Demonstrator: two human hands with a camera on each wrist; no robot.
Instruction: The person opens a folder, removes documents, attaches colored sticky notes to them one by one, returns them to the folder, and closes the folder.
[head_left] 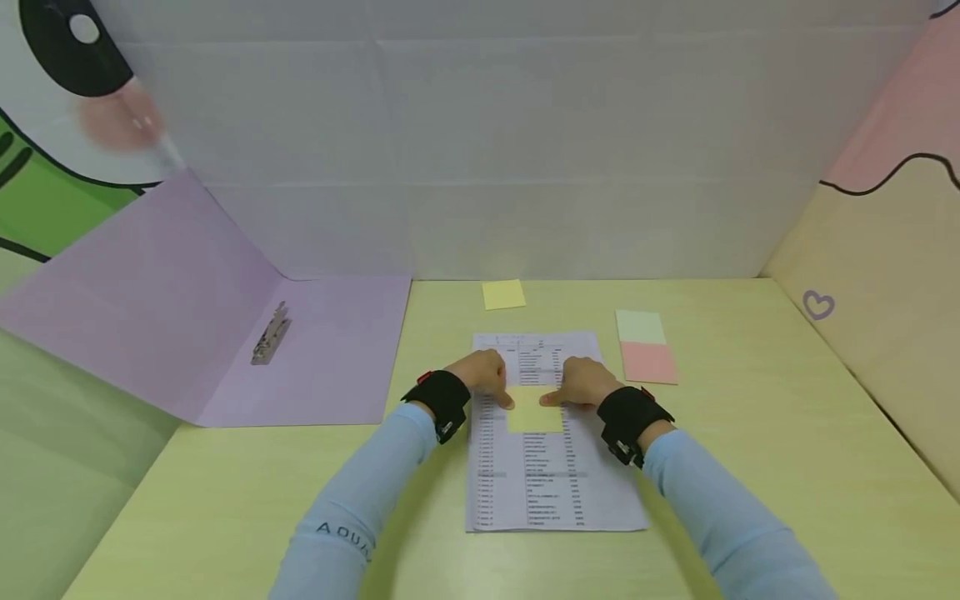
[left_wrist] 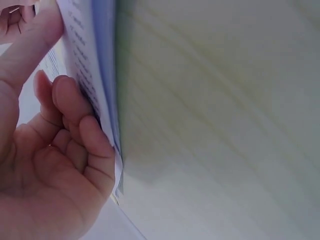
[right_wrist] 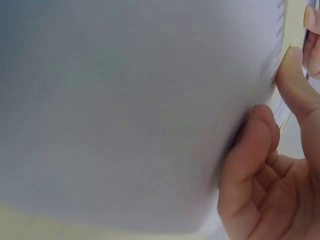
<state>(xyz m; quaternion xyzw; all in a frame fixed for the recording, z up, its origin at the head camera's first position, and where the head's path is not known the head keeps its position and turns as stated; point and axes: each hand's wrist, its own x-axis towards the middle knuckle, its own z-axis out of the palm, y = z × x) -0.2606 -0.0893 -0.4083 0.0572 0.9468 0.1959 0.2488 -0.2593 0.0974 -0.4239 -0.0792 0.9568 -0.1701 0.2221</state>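
A yellow sticky note lies on the upper half of a stack of printed sheets. My left hand rests on the sheets to the left of the note, its thumb extended onto the note's left edge. From the other side, the thumb of my right hand touches the right edge. In the left wrist view, the other fingers are loosely bent against the paper with nothing in them. The right wrist view likewise shows bent fingers beside the thumb, against the page.
An open purple folder with a metal clip stands at the left. Behind the sheets lies a yellow sticky pad. Green and pink sticky notes lie to the right. Panels surround the table.
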